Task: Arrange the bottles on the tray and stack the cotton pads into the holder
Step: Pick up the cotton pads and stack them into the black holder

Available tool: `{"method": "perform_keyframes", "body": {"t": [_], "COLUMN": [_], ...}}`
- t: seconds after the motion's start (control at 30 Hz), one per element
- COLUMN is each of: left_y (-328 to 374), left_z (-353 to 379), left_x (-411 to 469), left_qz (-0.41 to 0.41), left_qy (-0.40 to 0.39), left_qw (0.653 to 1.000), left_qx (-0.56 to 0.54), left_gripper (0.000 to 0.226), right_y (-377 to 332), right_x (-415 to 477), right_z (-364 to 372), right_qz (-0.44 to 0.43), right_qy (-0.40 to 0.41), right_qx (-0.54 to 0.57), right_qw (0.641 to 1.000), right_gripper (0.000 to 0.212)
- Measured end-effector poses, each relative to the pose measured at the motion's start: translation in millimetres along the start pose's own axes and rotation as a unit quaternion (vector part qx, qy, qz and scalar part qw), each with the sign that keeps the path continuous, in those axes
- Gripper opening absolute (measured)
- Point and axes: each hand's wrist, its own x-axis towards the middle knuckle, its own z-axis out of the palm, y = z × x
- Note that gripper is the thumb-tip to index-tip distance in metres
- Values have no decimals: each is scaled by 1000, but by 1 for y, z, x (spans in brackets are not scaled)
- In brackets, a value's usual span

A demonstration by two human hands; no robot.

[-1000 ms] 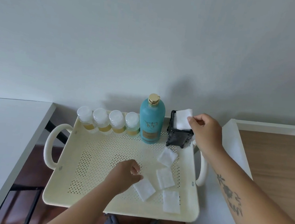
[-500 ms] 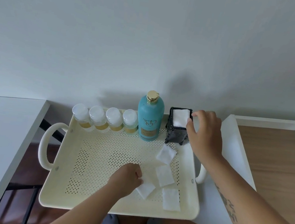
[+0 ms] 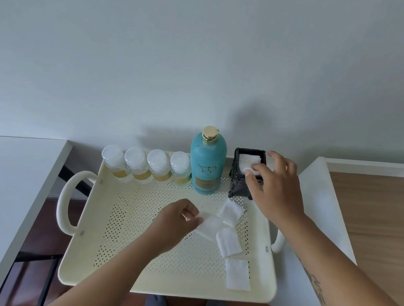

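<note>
A cream perforated tray carries several small clear bottles in a row along its back edge. A tall teal bottle with a gold cap stands beside them. At the back right sits the black holder with white cotton pads inside. My right hand rests over the holder, its thumb pressing on the top pad. My left hand pinches a cotton pad just above the tray floor. Three more pads lie on the tray's right side.
A white table lies to the left of the tray. A white-edged wooden surface lies to the right, with a dark item at its far right edge. Brown floor and my feet show below the tray. The wall is close behind.
My right hand pushed its pad down into the holder and now presses it with the thumb. My left hand gripped a pad on the tray and lifted it slightly toward the middle.
</note>
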Motion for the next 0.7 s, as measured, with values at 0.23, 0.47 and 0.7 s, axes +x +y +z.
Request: {"method": "perform_keyframes", "body": {"t": [0.23, 0.47, 0.7], "left_y": [43, 72, 92], "left_z": [-13, -23, -19], "left_x": [9, 21, 26], "left_qz": [47, 101, 138], "left_qy": [-1, 3, -16], "left_qw": [994, 991, 989], "left_qx": [-100, -91, -58], "left_gripper": [7, 3, 8], "right_y": [1, -4, -24], "right_x": [1, -4, -14], "right_z": [3, -7, -33], "right_qz": [1, -22, -25], "right_qy": [-20, 61, -26], "right_qx": [-4, 55, 175], "right_qw": [1000, 996, 984], "right_gripper": [28, 17, 39]}}
